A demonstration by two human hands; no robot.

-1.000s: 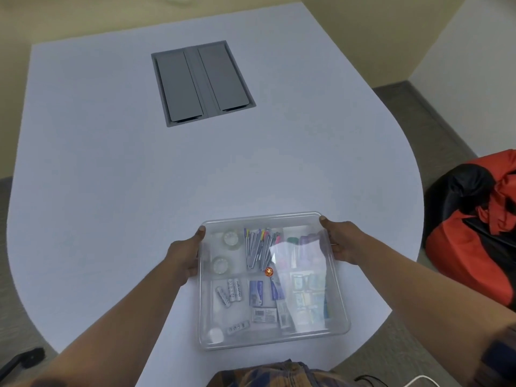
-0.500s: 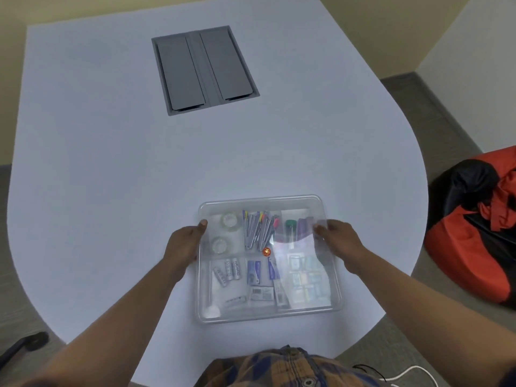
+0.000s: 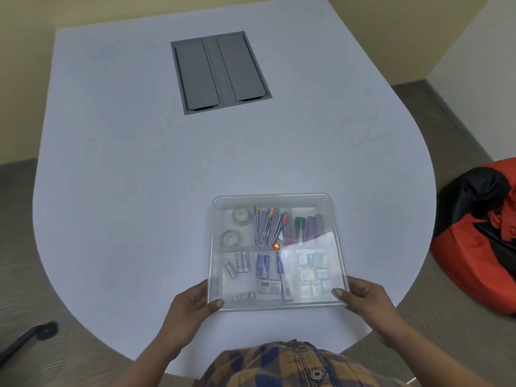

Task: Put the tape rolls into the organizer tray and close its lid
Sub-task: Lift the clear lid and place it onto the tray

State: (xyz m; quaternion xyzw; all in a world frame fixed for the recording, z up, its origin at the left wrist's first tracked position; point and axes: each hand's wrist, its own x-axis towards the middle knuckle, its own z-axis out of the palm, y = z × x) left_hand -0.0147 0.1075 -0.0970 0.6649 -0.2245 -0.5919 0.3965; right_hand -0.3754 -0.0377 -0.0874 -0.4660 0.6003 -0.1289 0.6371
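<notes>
A: Where is the organizer tray (image 3: 279, 252) sitting?

B: It is lying flat on the pale desk (image 3: 139, 177), close to the near edge and toward the right side. Its clear lid (image 3: 312, 247) is covering the whole top, catching a glare.

A: And the tape rolls?

B: Two clear tape rolls (image 3: 240, 215) are lying one behind the other in the far left compartment, showing through the lid.

A: What are the hands doing?

B: The left hand (image 3: 192, 305) is gripping the near left corner, thumb lying on the lid and fingers curled down the side wall. The right hand (image 3: 360, 298) is gripping the near right corner likewise, thumb pressing on top. Both are half closed around the tray's edge.

A: Anything else?

B: A grey hatch (image 3: 220, 72) is sitting in the desk toward the far edge, and a red and black beanbag (image 3: 480, 238) is resting on the floor off the right side.
</notes>
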